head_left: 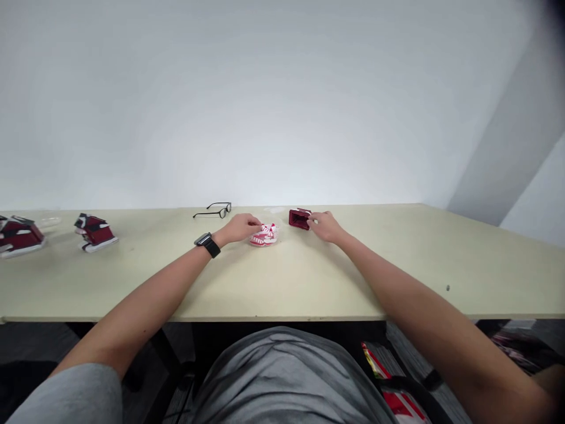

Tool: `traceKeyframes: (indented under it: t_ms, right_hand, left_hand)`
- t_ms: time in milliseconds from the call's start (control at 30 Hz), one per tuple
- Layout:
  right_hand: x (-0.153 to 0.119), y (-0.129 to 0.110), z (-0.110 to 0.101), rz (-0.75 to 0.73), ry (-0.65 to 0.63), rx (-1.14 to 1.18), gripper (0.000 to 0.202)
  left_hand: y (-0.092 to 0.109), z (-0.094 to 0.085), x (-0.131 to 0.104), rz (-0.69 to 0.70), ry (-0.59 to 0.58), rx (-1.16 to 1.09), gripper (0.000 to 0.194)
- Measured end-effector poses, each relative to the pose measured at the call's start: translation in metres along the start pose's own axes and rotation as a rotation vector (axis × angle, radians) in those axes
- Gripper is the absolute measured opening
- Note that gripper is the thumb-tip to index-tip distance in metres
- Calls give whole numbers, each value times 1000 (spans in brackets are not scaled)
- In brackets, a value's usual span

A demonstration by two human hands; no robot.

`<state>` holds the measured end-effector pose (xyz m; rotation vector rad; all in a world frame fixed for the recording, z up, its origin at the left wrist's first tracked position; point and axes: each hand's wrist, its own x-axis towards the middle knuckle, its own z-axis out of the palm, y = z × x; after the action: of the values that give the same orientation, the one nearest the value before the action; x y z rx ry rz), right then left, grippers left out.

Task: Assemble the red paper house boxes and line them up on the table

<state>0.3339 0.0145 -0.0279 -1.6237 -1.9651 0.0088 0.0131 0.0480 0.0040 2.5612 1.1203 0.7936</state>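
Observation:
My left hand point(242, 228), with a dark watch on its wrist, reaches to a small clear round tub point(263, 243) full of red and white pieces point(266, 234). Its fingers are drawn together at the tub's upper left; whatever they pinch is too small to make out. To the right lies a dark red, hollow box-shaped piece point(299, 219), its opening facing me. My right hand point(325, 226) grips this piece at its right edge, and something whitish shows near the fingertips.
Black-framed eyeglasses point(216, 211) lie behind my left hand. Two dark red, black and white models point(96, 232) point(21, 235) stand at the left, near a clear container point(49, 222). A clear lid-like thing point(274, 209) lies at the back. A tiny grey object point(448, 288) is at the right.

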Motion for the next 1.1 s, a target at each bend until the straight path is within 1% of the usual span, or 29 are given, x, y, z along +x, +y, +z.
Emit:
traceKeyframes:
  t_ms: [100,133,200,267,367,433,467,567,733,767,833,900,933,1000,1100]
  right_hand:
    - [-5,0,-10,109,78,8,35]
    - [-6,-1,-11,128,110,10,36]
    - [-8,-3,-10,112,146,17,43]
    - [-8,-6,-6,45,115,28,45]
    - [-7,-11,3,-52,8,38,31]
    - [-7,-13,6,-72,-27,36,24]
    - [-7,-14,6,-68,-31,35,24]
    - [-8,-13,0,-30,-25,38,29]
    - [-10,-13,-15,42,-18,62,51]
    - [-11,-13,-17,54,-14,66,51]
    - [-13,-13,-20,67,14,64,44]
    - [-14,-12,-21,85,56,79,33]
    - [-15,-11,-21,101,66,103,34]
    - [-17,-11,-20,139,40,192,48]
    - [-19,-13,-18,146,-67,341,70]
  left_hand:
    - [0,2,2,-21,-3,5,35]
    - [0,2,2,-25,-7,6,35]
    - [0,2,1,-29,-20,8,35]
    - [1,1,0,-26,-42,-2,38]
    - [5,-2,-2,-18,-116,-81,48]
    - [8,-3,-3,-40,-152,-123,48]
    - [9,-3,-3,-57,-150,-123,46]
    - [9,-2,-2,-76,-85,-77,41]
    - [9,3,-3,-12,22,19,37]
    - [10,4,-3,-3,39,47,37]
    - [11,6,-4,11,74,78,36]
    - [11,7,-5,28,119,67,31]
    - [12,8,-5,37,144,57,27]
    - [13,8,-6,52,185,42,22]
    - [19,9,-7,76,219,29,26]
